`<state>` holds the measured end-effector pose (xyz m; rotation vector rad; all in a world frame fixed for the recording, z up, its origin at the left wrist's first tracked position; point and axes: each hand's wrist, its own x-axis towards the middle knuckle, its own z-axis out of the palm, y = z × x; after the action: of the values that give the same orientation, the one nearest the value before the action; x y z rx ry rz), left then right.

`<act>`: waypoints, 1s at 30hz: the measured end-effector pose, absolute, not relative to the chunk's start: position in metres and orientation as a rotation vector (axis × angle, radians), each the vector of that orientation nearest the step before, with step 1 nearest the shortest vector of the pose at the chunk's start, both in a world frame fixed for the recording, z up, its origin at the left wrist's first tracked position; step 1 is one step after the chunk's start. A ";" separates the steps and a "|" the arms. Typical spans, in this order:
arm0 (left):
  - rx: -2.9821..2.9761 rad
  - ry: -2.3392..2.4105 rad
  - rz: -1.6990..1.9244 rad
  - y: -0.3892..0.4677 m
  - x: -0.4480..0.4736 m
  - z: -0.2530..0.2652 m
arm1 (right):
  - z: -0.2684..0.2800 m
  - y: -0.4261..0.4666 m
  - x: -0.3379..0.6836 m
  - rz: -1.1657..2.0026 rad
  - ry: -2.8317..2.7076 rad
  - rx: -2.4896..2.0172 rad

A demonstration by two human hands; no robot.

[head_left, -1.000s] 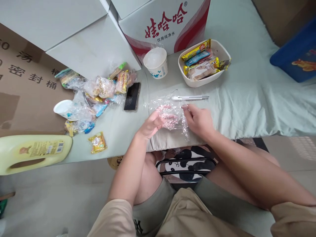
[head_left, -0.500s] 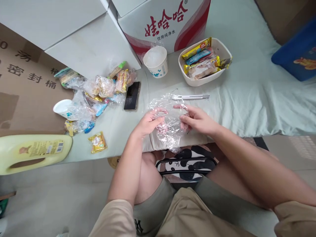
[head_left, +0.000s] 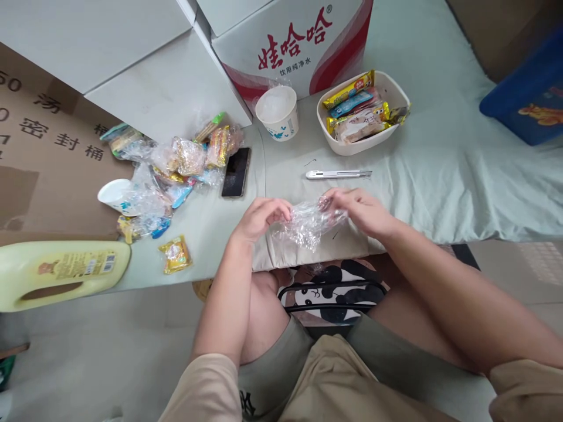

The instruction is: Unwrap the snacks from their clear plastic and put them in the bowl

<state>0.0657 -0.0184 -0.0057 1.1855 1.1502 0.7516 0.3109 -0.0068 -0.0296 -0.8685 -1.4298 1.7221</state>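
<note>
A crumpled clear plastic bag is stretched between my two hands above the front edge of the cloth-covered surface. My left hand pinches its left side, fingers closed. On the other side, my right hand grips the bag's upper right part with bent fingers. Just beyond the hands lies a white utility knife. Behind it stand a paper cup with clear plastic in it and a white tub of wrapped snacks. A black phone lies to the left.
Several snack packs in clear wrap pile up at left, beside a tipped paper cup. A yellow packet and a pale yellow bottle lie nearer. Boxes stand behind; a blue container is at right.
The plastic bag has been drawn from a spread, hanging shape into a smaller bunch. My hands have closed on its sides, and the knife is now uncovered.
</note>
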 end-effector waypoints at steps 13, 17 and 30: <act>1.704 1.536 1.154 -0.023 0.087 -0.025 | -0.035 -0.010 0.300 1.084 -1.581 -1.201; 1.613 1.241 0.890 -0.028 0.101 -0.031 | -0.027 -0.016 0.288 1.460 -1.473 -0.770; 1.202 1.281 0.966 -0.029 0.082 -0.023 | -0.032 -0.004 0.280 0.833 -1.748 -1.169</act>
<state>0.0821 -0.0293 -0.0233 1.2021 1.2813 0.9661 0.2805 -0.0042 -0.0319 -1.1686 -1.7484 0.8329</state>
